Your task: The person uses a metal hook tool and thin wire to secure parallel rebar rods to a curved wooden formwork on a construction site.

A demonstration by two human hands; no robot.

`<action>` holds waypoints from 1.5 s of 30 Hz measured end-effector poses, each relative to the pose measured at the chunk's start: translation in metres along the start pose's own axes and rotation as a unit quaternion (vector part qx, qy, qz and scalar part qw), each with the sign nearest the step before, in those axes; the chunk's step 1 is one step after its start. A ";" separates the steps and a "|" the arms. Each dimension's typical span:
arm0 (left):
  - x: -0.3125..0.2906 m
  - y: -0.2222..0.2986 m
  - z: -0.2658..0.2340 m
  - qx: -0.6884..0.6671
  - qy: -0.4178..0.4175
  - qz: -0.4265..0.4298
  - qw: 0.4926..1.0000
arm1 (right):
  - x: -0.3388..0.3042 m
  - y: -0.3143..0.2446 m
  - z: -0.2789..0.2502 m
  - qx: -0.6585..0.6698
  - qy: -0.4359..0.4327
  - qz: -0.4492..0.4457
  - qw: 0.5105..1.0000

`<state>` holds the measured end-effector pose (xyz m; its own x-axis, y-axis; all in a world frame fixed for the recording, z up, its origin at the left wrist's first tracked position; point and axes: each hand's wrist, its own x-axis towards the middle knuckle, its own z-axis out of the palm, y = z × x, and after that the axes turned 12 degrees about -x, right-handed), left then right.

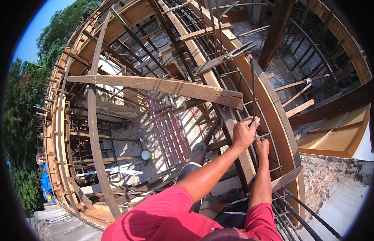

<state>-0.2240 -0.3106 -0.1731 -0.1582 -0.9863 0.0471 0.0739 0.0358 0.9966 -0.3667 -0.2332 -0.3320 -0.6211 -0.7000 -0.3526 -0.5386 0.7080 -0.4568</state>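
The dark rod (253,86) rises over the steel bars (265,134), grasped near its lower end by the left-hand grip (244,132), likely for control. The right-hand grip (262,148) is curled, contents hidden. A curved board (285,149) seemingly contains the bars.
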 end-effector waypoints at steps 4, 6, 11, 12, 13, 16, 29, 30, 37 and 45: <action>-0.001 0.000 -0.006 -0.012 0.008 0.006 1.000 | -0.002 -0.006 0.002 -0.015 -0.016 0.028 0.999; 0.001 0.004 -0.006 -0.008 0.001 0.011 1.000 | -0.001 -0.009 -0.001 -0.036 -0.024 0.041 0.998; 0.007 -0.004 0.008 0.056 -0.017 0.021 0.998 | -0.006 -0.024 -0.032 0.012 -0.049 0.047 0.998; 0.008 -0.005 0.008 0.050 -0.016 0.037 0.998 | -0.006 -0.024 -0.035 -0.006 -0.060 0.053 0.997; 0.008 0.001 0.008 0.020 -0.022 -0.034 0.999 | -0.008 -0.023 -0.035 -0.022 -0.075 0.061 0.995; 0.010 -0.006 -0.004 0.034 -0.021 -0.028 0.999 | -0.012 -0.021 -0.026 -0.004 -0.069 0.057 0.996; 0.008 -0.006 -0.008 0.025 -0.059 -0.067 0.996 | -0.025 -0.014 -0.034 0.072 -0.100 0.060 0.991; 0.009 -0.007 -0.007 0.021 -0.060 -0.066 0.996 | -0.023 -0.015 -0.035 0.073 -0.114 0.067 0.989; 0.007 -0.005 -0.001 0.017 -0.065 -0.041 0.997 | -0.017 -0.008 -0.032 0.061 -0.109 0.050 0.991; 0.004 0.001 0.000 0.021 -0.049 -0.072 0.996 | -0.016 -0.012 -0.039 0.062 -0.145 0.055 0.986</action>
<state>-0.2246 -0.3143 -0.1717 -0.2604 -0.9610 -0.0927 0.0025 -0.0967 0.9953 -0.3723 -0.2273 -0.2893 -0.4729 -0.6292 -0.6168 -0.3923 0.7772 -0.4920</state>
